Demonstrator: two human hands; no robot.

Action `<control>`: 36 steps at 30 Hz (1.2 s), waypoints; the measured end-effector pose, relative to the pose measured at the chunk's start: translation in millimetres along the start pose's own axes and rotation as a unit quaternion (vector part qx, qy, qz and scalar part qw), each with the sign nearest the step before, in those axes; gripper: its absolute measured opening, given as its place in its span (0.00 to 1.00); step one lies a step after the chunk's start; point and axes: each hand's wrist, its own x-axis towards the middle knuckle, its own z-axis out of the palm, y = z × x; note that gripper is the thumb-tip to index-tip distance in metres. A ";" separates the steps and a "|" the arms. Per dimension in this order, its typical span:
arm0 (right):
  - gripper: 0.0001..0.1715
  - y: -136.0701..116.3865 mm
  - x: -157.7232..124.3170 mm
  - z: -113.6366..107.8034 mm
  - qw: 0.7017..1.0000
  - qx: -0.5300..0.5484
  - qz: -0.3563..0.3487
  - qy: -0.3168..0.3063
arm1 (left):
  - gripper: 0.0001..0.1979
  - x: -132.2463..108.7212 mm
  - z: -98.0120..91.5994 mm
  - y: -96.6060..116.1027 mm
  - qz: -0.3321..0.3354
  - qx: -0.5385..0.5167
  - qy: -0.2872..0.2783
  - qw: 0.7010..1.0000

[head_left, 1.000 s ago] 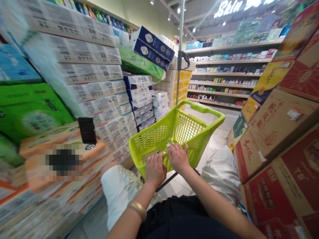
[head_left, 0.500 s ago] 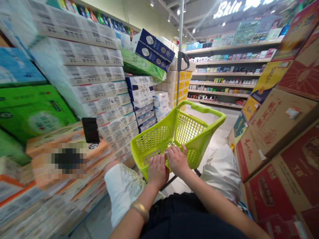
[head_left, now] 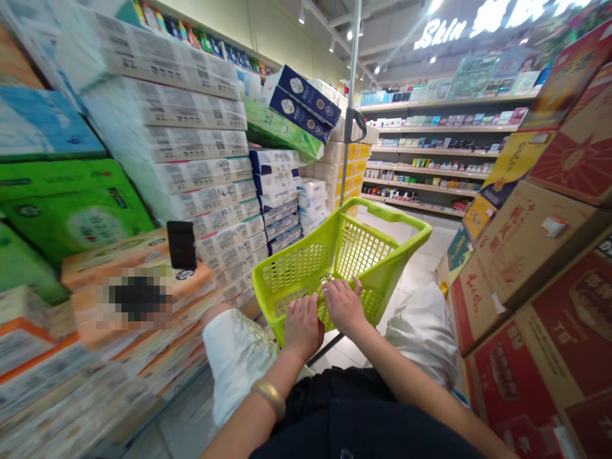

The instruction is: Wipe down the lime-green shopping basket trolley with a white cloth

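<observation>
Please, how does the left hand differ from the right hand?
The left hand has a gold bangle above its wrist; the right hand shows none. The left hand's fingers lie close together, while the right hand has one finger raised. Both rest on the basket's edge.

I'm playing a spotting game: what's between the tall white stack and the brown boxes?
In the head view, mainly a green basket, the left hand and right hand on its near rim, and white-clothed legs beside it.
</observation>
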 end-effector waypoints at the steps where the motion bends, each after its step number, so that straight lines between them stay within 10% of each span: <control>1: 0.11 6.9 1.6 -2.9 1.000 -0.007 0.014 0.012 | 0.27 -0.7 -0.4 0.2 0.001 -0.001 0.002 1.000; 12: 0.12 -2.8 -5.2 1.6 1.000 0.006 0.000 0.008 | 0.26 -3.2 -0.3 -0.3 0.000 -0.004 0.012 1.000; 19: 0.13 37.0 8.5 -11.9 0.994 -0.035 0.081 0.071 | 0.27 -4.6 -1.4 0.3 -0.002 -0.005 0.019 1.000; 27: 0.12 -9.6 -5.7 6.2 1.000 0.014 -0.014 -0.001 | 0.24 -4.2 0.3 -0.2 0.002 0.009 0.020 1.000; 36: 0.12 21.5 5.8 -10.8 0.995 -0.051 0.075 0.039 | 0.26 -3.8 -0.9 2.5 0.000 0.013 0.027 1.000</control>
